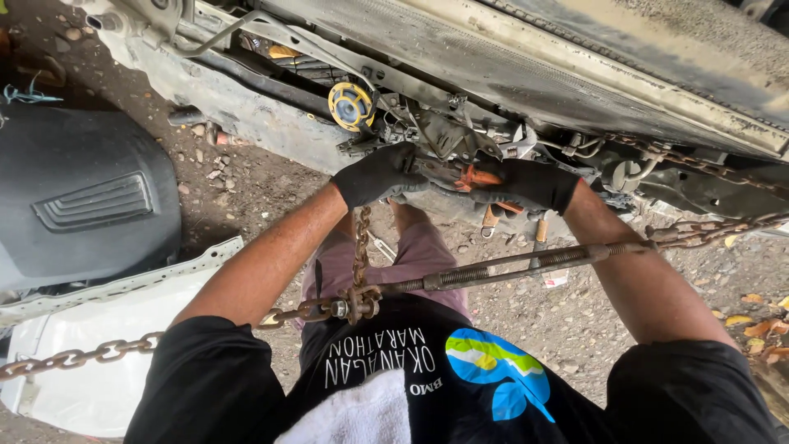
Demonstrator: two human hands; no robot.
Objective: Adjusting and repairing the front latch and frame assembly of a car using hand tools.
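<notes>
At frame centre, both gloved hands, left (380,174) and right (526,184), close their grip on an orange-handled tool (475,178); its working end is hidden among car parts (444,131).

The person wears a black T-shirt (460,386) with short sleeves, white lettering and a blue, green and yellow emblem on the chest. Both the left hand (380,174) and the right hand (526,184) are in black gloves. The trousers (415,255) are dull pink.
</notes>
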